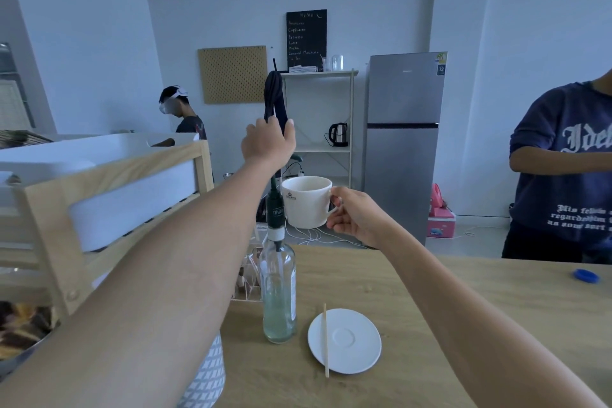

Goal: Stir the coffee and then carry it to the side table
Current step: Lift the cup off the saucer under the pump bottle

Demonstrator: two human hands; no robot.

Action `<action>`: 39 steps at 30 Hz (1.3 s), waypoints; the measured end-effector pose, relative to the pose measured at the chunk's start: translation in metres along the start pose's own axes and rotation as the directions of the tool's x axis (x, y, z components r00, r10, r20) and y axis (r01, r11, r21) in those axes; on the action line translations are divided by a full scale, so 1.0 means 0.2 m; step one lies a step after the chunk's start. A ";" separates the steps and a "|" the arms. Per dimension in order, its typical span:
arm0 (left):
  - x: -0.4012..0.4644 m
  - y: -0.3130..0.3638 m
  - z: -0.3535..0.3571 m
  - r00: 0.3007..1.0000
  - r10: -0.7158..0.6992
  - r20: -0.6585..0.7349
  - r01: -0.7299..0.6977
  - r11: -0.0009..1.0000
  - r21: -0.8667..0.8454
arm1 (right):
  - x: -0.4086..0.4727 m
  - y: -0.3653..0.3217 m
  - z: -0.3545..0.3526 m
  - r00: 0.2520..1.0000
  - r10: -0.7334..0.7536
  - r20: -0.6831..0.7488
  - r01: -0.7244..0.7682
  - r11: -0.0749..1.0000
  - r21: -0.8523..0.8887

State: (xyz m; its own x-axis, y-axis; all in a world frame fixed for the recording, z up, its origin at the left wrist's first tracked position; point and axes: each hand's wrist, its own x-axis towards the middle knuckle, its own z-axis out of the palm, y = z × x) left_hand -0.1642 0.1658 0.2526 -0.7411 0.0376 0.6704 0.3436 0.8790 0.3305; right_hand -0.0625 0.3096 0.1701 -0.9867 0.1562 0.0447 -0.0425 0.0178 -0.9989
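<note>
A white coffee cup [307, 201] hangs in the air beyond the table's far edge, and my right hand [356, 215] grips it by the handle. My left hand [269, 143] is stretched out higher and to the left of the cup, fingers apart, holding nothing. The inside of the cup is hidden from this angle. On the wooden table [430, 308] lies a white saucer [344, 340] with a wooden stir stick [326, 339] resting across its left side.
A clear glass bottle with a dark green neck [278, 278] stands left of the saucer. A wooden shelf frame with a white tub [109, 189] fills the left. A person in a dark blue shirt [569, 172] stands at right; a blue cap [586, 275] lies near.
</note>
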 end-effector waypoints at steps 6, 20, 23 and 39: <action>-0.10 -0.02 -0.06 0.945 -0.298 0.139 0.324 0.914 -0.243 | -0.03 0.01 0.00 1.000 -0.007 0.013 0.007 0.999 0.033; -0.45 -0.07 -0.13 0.552 -0.280 0.785 0.820 0.354 -0.450 | -0.15 0.01 -0.03 1.000 0.018 -0.005 -0.017 0.999 0.048; -0.49 -0.06 -0.11 0.514 -0.230 0.827 0.852 0.253 -0.459 | -0.17 0.03 -0.05 1.000 0.026 -0.018 -0.025 0.999 0.045; -0.79 -0.02 0.33 0.358 -0.166 0.919 0.912 0.275 -0.305 | -0.24 0.45 -0.25 0.964 0.250 -0.089 -0.243 0.967 0.075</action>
State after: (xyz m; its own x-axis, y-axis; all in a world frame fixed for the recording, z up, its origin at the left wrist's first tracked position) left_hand -0.0874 0.1874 0.1015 -0.8521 0.3046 -0.4256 -0.4052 0.1305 0.9048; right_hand -0.0108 0.3529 0.0790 -0.9481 0.2430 -0.2051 0.1874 -0.0944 -0.9777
